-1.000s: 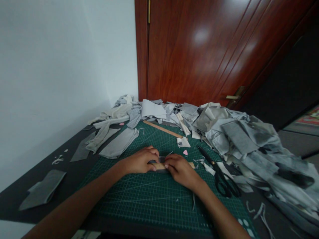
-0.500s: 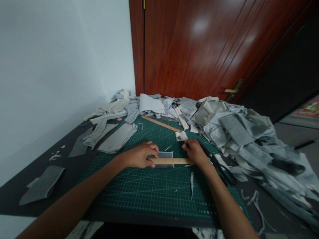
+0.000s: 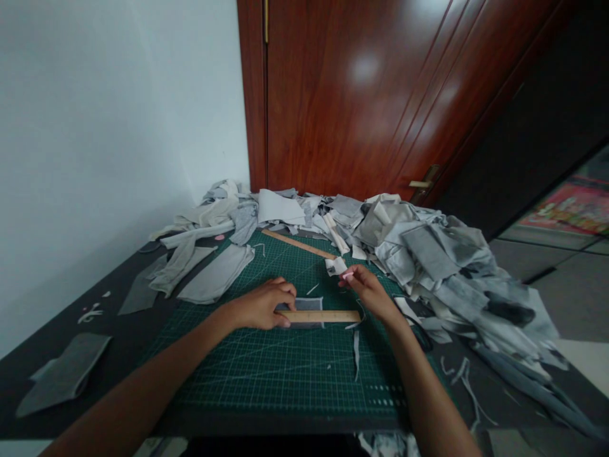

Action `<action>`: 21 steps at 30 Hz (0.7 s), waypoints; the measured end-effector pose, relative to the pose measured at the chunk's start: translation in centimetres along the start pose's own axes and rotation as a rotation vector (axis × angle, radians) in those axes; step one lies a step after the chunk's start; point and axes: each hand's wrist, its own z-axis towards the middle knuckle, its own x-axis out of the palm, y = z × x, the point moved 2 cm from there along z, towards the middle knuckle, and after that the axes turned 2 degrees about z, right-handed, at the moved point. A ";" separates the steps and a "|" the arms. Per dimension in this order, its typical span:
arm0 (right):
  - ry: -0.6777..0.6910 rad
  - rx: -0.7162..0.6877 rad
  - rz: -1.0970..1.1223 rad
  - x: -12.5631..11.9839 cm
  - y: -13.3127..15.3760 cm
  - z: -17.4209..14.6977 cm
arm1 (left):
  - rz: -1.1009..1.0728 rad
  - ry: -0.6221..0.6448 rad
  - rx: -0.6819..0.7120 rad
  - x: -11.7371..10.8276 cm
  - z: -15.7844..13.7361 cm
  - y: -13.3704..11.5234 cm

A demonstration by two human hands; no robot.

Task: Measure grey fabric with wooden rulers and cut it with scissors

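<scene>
My left hand (image 3: 266, 304) has its thumb and fingers closed on the left end of a wooden ruler (image 3: 328, 316). The ruler lies flat across a small grey cloth piece (image 3: 309, 303), whose far and near edges show on either side. Off the ruler's right end, my right hand (image 3: 368, 289) is raised a little, fingertips pinched on a small pale pink piece of chalk (image 3: 348, 276). Just beyond those fingertips lies a white scrap with a dark mark (image 3: 335, 266). Both hands are over a green cutting mat (image 3: 285, 368).
A second wooden ruler (image 3: 299, 243) lies slantwise at the mat's back. Cloth scraps (image 3: 428, 254) are heaped along the back and right. Black scissor handles (image 3: 421, 330) show partly beside my right forearm. Folded grey cloth (image 3: 66, 371) lies at left; a thin strip (image 3: 356, 355) rests on the mat.
My right hand has moved off the ruler's right end, lifting slightly and turning inward, so the pink chalk shows more clearly. My left hand stays on the ruler. The view has shifted slightly.
</scene>
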 end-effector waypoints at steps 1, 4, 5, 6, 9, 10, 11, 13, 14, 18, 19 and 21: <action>-0.091 -0.029 -0.025 0.3 -0.1 -0.7 | -0.003 0.001 -0.001 0.1 0.0 0.1; -0.290 -0.099 -0.235 1.8 -1.1 -4.5 | -0.003 -0.013 0.007 0.2 0.0 0.3; -0.322 -0.095 -0.319 2.4 -1.6 -6.0 | -0.001 -0.020 0.012 0.2 0.0 0.3; -0.323 -0.087 -0.399 2.9 -2.0 -7.5 | 0.001 -0.026 0.016 0.2 0.0 0.3; -0.291 -0.045 -0.613 4.0 -3.2 -11.1 | 0.013 -0.032 0.019 0.2 0.0 0.0; -0.279 -0.033 -0.673 4.1 -3.4 -12.0 | 0.019 -0.033 0.013 0.2 -0.1 -0.1; -0.272 -0.022 -0.726 4.2 -3.5 -12.7 | 0.026 -0.033 0.004 0.2 -0.1 -0.3; -0.253 -0.018 -0.802 4.1 -3.6 -14.0 | 0.039 -0.031 -0.013 0.1 -0.1 -0.7; -0.246 -0.024 -0.828 4.0 -3.6 -14.6 | 0.045 -0.034 -0.017 0.0 -0.2 -0.9; -0.210 -0.067 -0.882 2.8 -4.1 -18.1 | 0.096 -0.069 0.005 -0.3 -0.5 -1.7; -0.193 -0.076 -0.889 2.3 -4.3 -19.2 | 0.114 -0.076 0.014 -0.3 -0.5 -1.9; -0.164 -0.091 -0.904 0.7 -4.7 -21.6 | 0.149 -0.079 0.023 -0.2 -0.6 -2.3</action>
